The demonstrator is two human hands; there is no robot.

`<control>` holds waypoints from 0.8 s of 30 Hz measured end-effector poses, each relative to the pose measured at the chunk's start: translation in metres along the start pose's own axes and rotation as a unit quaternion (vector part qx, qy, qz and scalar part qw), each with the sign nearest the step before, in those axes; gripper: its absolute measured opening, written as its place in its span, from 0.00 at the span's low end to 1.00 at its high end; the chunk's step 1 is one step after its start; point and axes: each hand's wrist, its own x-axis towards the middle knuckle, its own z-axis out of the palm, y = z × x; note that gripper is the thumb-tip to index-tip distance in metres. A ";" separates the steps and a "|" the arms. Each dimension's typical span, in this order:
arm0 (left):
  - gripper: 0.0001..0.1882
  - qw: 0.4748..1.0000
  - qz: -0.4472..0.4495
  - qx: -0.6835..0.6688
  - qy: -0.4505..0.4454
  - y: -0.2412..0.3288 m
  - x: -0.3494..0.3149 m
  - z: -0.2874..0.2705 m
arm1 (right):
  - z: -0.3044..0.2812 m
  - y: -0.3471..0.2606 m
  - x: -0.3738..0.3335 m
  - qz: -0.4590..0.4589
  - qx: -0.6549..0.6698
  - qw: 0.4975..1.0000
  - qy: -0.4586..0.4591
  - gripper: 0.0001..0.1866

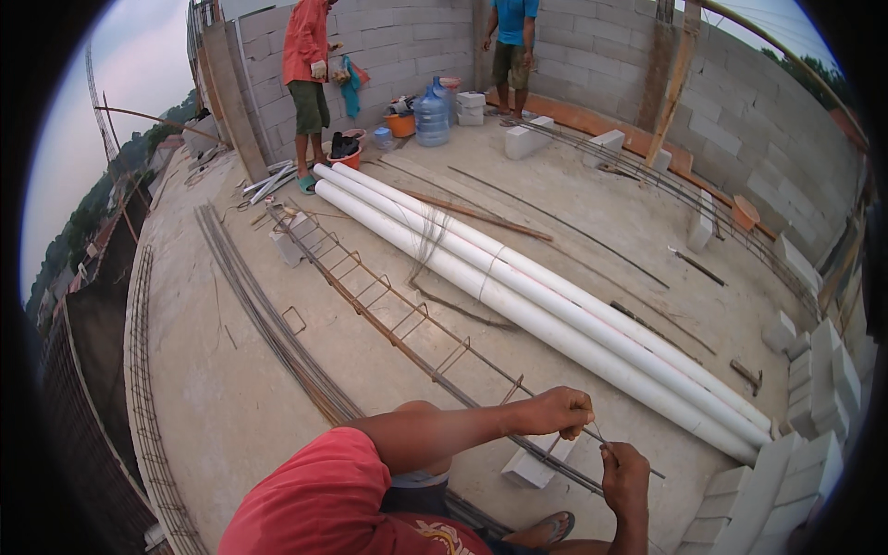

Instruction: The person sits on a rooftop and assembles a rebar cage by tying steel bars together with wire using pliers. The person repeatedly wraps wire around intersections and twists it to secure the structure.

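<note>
My left hand [560,413] is closed in a pinch on a thin tie wire [598,431], near the near end of a long rebar frame [379,310]. My right hand [626,476] is closed at the upper rebar of that frame; what its fingers hold is hidden. Rectangular stirrups link the frame's long rods at intervals. A light block [539,462] lies under its near end, and another block [292,239] is under the far end.
Long white pipes [518,305] lie bound together beyond the frame. Loose rebar [264,314] stretches along its left. A hammer [746,377] and stacked blocks [814,379] are at the right. Two people stand at the back, near a blue water jug [431,118] and buckets [400,124].
</note>
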 end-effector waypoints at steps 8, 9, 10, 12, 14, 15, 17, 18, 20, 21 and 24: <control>0.13 0.989 -0.081 0.125 -0.002 0.008 0.011 -0.007 | -0.020 -0.016 -0.001 0.086 0.004 0.994 -0.069 0.10; 0.14 0.986 -0.092 0.136 0.013 0.003 0.012 -0.007 | -0.014 -0.010 -0.002 0.059 -0.002 0.997 -0.055 0.10; 0.14 0.983 -0.097 0.154 0.020 0.007 0.008 -0.008 | -0.008 -0.006 0.000 0.023 -0.009 0.998 -0.051 0.10; 0.15 0.976 -0.141 0.166 0.026 0.002 -0.006 -0.019 | 0.009 -0.002 0.009 0.029 -0.025 0.997 -0.068 0.08; 0.21 0.969 -0.143 0.202 0.023 -0.015 0.001 -0.018 | 0.012 0.022 0.004 0.015 -0.074 0.997 -0.009 0.08; 0.23 0.953 -0.142 0.266 0.027 -0.014 -0.001 -0.017 | 0.007 0.028 0.004 0.050 -0.107 0.993 -0.014 0.07; 0.23 0.926 -0.148 0.348 -0.009 -0.025 0.014 -0.023 | -0.002 0.049 0.000 0.092 -0.109 0.989 0.049 0.08; 0.22 0.919 -0.161 0.360 -0.029 -0.032 0.016 -0.022 | -0.006 0.053 -0.006 0.130 -0.095 0.985 0.059 0.10; 0.21 0.887 -0.156 0.431 -0.056 -0.038 0.023 -0.026 | -0.013 0.059 -0.009 0.178 -0.069 0.980 0.055 0.11; 0.21 0.860 -0.139 0.487 -0.066 -0.052 0.028 -0.036 | -0.014 0.060 -0.013 0.198 -0.054 0.977 0.050 0.11; 0.19 0.830 -0.146 0.532 -0.078 -0.082 0.039 -0.052 | -0.020 0.057 -0.021 0.218 -0.029 0.975 0.042 0.11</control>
